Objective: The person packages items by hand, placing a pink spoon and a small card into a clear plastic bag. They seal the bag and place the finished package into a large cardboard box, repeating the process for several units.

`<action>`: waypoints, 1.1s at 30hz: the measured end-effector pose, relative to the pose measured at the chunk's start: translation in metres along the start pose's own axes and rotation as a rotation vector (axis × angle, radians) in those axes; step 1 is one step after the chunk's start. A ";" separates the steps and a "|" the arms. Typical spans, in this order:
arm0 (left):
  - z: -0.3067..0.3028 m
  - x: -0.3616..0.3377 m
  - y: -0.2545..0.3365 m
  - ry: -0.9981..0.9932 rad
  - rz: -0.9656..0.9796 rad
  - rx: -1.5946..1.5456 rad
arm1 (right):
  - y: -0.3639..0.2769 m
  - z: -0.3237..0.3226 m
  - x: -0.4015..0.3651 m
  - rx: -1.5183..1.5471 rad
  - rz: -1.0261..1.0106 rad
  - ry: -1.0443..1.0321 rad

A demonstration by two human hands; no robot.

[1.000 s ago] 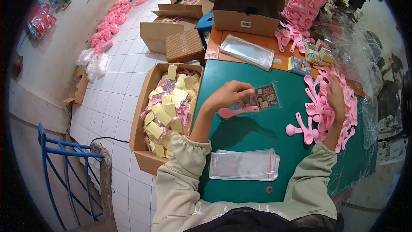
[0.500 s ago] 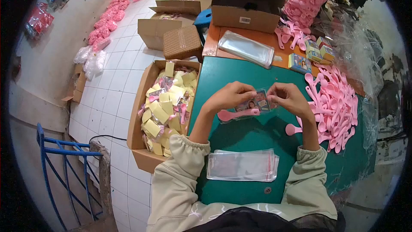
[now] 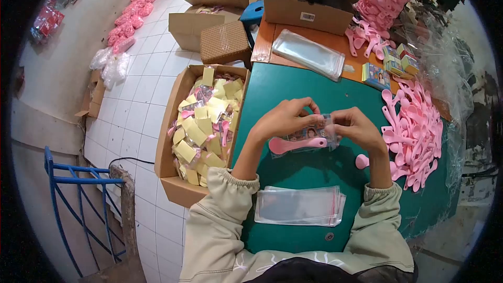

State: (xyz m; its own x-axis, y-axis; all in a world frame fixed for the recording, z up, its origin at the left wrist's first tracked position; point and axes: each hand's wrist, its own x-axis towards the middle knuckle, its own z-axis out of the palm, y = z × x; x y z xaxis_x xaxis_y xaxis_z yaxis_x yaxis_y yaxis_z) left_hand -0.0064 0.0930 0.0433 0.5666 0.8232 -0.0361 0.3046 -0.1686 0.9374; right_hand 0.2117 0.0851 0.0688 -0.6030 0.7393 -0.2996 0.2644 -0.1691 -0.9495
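Now both hands are on the clear packet (image 3: 308,138), held just above the middle of the green table (image 3: 293,89). The right hand (image 3: 356,128), away on the pile of pink spoons (image 3: 416,131) at the table's right edge a second ago, has come across to join the left hand (image 3: 283,120). The fingers of both are closed in a pinch on the packet's upper end, with printed cards (image 3: 313,131) and one pink spoon (image 3: 293,144) showing inside. To judge by this, the filling is done and the work has passed to closing the packet's mouth. A stack of empty clear bags (image 3: 298,205) lies near the table's front edge. A cardboard box (image 3: 178,191) of filled packets stands on the floor just off the left edge.
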 end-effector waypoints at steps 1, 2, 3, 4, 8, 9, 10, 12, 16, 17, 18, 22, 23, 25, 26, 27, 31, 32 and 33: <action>-0.005 0.000 -0.001 -0.008 0.010 -0.013 | -0.003 -0.004 -0.002 0.005 0.005 0.019; -0.010 -0.002 -0.004 -0.043 0.003 -0.024 | -0.005 -0.004 -0.003 0.013 0.015 0.034; -0.015 -0.005 -0.010 -0.077 -0.007 -0.037 | -0.008 -0.003 -0.004 0.066 0.015 0.057; -0.021 -0.007 -0.013 -0.110 -0.013 -0.048 | -0.011 -0.002 -0.005 0.115 0.012 0.080; -0.030 -0.010 -0.015 -0.155 -0.071 -0.116 | -0.007 0.002 -0.005 0.175 0.009 0.148; -0.028 -0.011 -0.015 -0.161 -0.068 -0.132 | -0.004 0.001 -0.003 0.105 0.009 0.123; -0.027 -0.010 -0.015 -0.167 -0.061 -0.145 | -0.002 -0.001 -0.002 0.034 0.005 0.099; -0.024 -0.008 -0.010 -0.185 -0.057 -0.078 | -0.002 -0.002 -0.001 -0.053 0.011 0.108; -0.025 -0.010 -0.013 -0.152 0.002 -0.062 | 0.001 -0.007 -0.002 -0.110 -0.006 0.247; -0.028 -0.011 -0.014 -0.161 -0.010 -0.065 | 0.003 -0.009 -0.002 -0.122 -0.028 0.285; -0.032 -0.014 -0.014 -0.171 -0.023 -0.067 | 0.003 -0.009 -0.001 -0.115 -0.048 0.277; -0.034 -0.014 -0.015 -0.157 -0.045 -0.143 | -0.008 -0.002 -0.003 -0.008 -0.019 0.217; -0.034 -0.014 -0.014 -0.164 -0.036 -0.140 | -0.012 0.000 -0.005 0.040 0.016 0.194; -0.033 -0.015 -0.009 -0.178 -0.022 -0.132 | -0.006 -0.005 -0.004 -0.099 0.049 0.240; -0.032 -0.013 -0.016 -0.153 0.026 -0.166 | -0.001 -0.009 -0.003 -0.167 0.064 0.263; -0.030 -0.011 -0.023 -0.128 0.073 -0.202 | 0.006 -0.013 -0.001 -0.255 -0.010 0.302; -0.013 -0.008 -0.027 0.388 -0.047 -0.038 | 0.007 -0.012 -0.001 -0.531 -0.187 0.568; -0.010 -0.009 -0.022 0.307 -0.131 -0.188 | 0.001 -0.008 -0.003 -0.581 -0.200 0.664; -0.006 -0.012 -0.017 0.224 -0.220 -0.338 | -0.004 -0.001 -0.003 -0.564 -0.234 0.640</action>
State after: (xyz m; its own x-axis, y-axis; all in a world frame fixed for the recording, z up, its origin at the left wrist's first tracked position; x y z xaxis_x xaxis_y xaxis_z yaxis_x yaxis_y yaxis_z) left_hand -0.0235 0.0893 0.0297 0.3258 0.9227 -0.2063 0.1109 0.1794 0.9775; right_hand 0.2132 0.0842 0.0735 -0.1960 0.9662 0.1675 0.6209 0.2545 -0.7414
